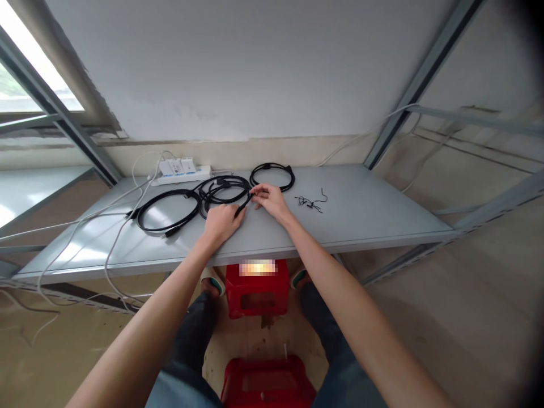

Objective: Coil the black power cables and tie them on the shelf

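Observation:
On the grey metal shelf lie several coiled black cables. My left hand and my right hand meet near the shelf's middle, both closed on the end of one black cable; its coil lies just behind the hands. A larger black coil lies to the left. A smaller coil sits behind my right hand. A small tangle of thin black ties lies to the right of my right hand.
A white power strip with white adapters sits at the back left, and white cords trail off the shelf's left side. Slanted metal struts frame both sides. Red plastic stools stand below the shelf between my knees.

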`<state>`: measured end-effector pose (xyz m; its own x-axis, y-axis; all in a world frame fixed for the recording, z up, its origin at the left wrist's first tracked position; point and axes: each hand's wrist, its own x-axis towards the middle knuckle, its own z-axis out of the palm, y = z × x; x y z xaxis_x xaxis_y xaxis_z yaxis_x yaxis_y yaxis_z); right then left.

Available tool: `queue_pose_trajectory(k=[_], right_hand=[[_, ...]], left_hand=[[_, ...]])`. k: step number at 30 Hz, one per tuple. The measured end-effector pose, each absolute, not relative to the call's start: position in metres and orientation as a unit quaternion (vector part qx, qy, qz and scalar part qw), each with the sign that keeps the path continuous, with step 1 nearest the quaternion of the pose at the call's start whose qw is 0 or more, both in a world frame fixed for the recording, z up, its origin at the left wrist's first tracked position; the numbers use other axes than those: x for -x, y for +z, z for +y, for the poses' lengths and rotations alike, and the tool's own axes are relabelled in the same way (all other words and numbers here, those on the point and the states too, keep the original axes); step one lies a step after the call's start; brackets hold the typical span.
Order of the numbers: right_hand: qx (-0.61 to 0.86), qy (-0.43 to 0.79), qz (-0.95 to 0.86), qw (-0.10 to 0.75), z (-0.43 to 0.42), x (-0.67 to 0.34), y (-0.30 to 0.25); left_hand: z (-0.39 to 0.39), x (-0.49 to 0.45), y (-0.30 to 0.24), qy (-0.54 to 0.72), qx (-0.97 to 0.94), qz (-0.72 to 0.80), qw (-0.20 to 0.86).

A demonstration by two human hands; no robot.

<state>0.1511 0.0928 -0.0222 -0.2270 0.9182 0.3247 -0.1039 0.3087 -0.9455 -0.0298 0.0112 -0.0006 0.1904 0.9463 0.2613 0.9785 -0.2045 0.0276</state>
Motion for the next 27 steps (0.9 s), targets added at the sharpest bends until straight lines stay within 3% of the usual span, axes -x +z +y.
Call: queue_pose_trajectory(k=[27], right_hand=[[0.369, 0.423, -0.602, 0.567, 0.089, -0.146, -0.022]], left_hand=[[0.011, 0.029, -0.001, -0.112, 0.766, -0.63, 0.061]])
